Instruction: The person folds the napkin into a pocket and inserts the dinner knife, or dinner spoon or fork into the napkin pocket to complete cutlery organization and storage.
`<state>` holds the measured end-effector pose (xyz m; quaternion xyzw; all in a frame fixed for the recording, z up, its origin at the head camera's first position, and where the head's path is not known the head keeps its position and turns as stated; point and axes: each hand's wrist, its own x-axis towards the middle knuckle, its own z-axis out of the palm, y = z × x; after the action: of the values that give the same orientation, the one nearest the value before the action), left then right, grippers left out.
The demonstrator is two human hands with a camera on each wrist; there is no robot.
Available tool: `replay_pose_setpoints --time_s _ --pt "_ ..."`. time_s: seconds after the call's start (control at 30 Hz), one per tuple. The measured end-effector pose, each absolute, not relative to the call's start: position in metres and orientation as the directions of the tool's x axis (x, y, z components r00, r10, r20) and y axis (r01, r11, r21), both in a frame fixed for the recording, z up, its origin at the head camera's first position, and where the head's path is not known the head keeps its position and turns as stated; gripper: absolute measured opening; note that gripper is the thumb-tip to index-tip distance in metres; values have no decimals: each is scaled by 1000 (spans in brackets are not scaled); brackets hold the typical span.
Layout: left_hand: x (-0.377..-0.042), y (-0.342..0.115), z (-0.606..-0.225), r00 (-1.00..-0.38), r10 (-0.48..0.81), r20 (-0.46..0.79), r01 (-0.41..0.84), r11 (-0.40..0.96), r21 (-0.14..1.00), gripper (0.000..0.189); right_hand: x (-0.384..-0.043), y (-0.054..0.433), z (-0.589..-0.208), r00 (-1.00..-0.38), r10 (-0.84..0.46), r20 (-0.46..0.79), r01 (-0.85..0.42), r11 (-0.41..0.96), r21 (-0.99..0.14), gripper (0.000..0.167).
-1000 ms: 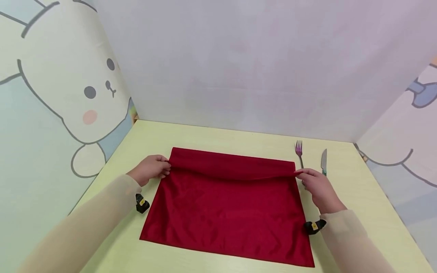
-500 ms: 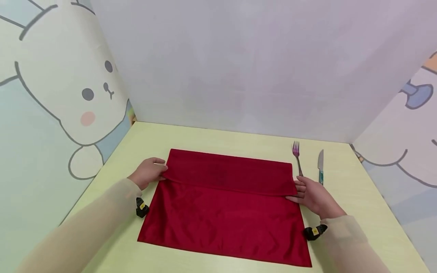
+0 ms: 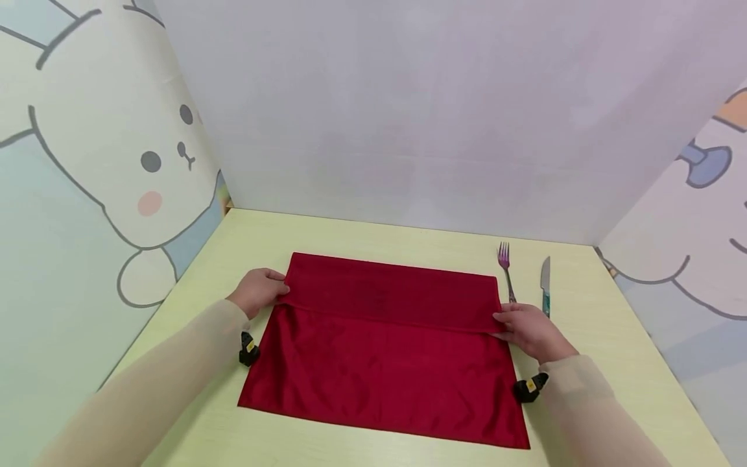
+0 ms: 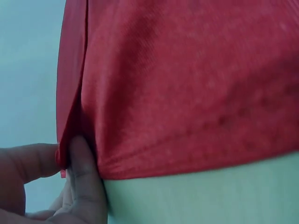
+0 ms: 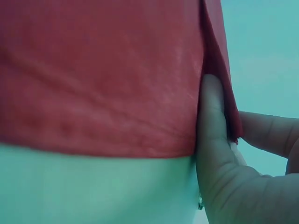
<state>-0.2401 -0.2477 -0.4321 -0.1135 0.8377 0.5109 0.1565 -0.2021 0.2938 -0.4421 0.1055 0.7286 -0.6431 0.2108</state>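
A red cloth [image 3: 385, 376] lies on the table with its far part folded over toward me as a flap [image 3: 391, 295]. At the flap's left side, my left hand [image 3: 258, 292] pinches the edge; in the left wrist view the thumb and a finger [image 4: 86, 172] sit on either side of a cloth layer [image 4: 187, 93]. My right hand [image 3: 533, 329] holds the flap's near right corner. Up close in the right wrist view, one finger [image 5: 212, 121] is tucked between the layers [image 5: 103, 79] and another digit presses from outside.
Beyond my right hand lie a fork [image 3: 504, 259] and a knife [image 3: 545, 279] with a green handle, its lower end partly hidden by the hand. The pale yellow table [image 3: 373, 230] meets a plain wall behind and cartoon-printed walls at both sides.
The folded flap has come down nearer to me and lies wider and flatter. My right hand moved nearer, loosened its fingers half a second ago, and now pinches the corner.
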Motion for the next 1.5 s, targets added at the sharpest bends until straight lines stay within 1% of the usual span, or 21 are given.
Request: replay_pose_setpoints --time_s 0.1,0.23,0.33,0.43,0.57,0.8,0.97,1.07,1.23,1.37,1.5 --pt "-247 -248 -434 -926 -30 -377 -345 474 810 44 -206 296 -442 -881 -129 -454 441 122 -889 29" --pt "-257 -251 -435 -922 -28 -385 -353 464 813 45 -213 297 -441 -881 -133 -454 444 98 -891 25" --pt "-265 -250 -434 -919 -34 -392 -365 444 818 47 -219 296 -440 -881 -122 -458 447 109 -888 27" --pt "-272 -248 -433 -915 -59 -399 -380 455 805 48 -226 295 -440 -878 -110 -465 452 127 -883 35" --pt "-281 -245 -434 -910 -101 -403 -400 472 785 46 -234 292 -438 -881 -106 -462 446 140 -884 41" --pt "-295 -242 -434 -916 -133 -379 -396 456 797 43 -246 290 -436 -883 -84 -462 442 180 -878 38" --pt "-303 -241 -437 -921 -149 -360 -387 461 799 41 -254 287 -434 -878 -67 -475 457 183 -870 46" --pt "-306 -240 -439 -920 -154 -361 -390 469 793 40 -257 286 -434 -872 -63 -486 469 178 -865 50" --pt "-308 -244 -436 -921 -134 -366 -385 469 795 42 -258 288 -434 -871 -67 -487 471 171 -865 51" --pt "-302 -247 -422 -923 -93 -374 -374 453 809 45 -255 292 -429 -877 -101 -470 446 193 -874 50" --pt "-287 -246 -404 -924 -37 -381 -358 435 826 47 -246 300 -420 -885 -153 -439 403 219 -889 48"
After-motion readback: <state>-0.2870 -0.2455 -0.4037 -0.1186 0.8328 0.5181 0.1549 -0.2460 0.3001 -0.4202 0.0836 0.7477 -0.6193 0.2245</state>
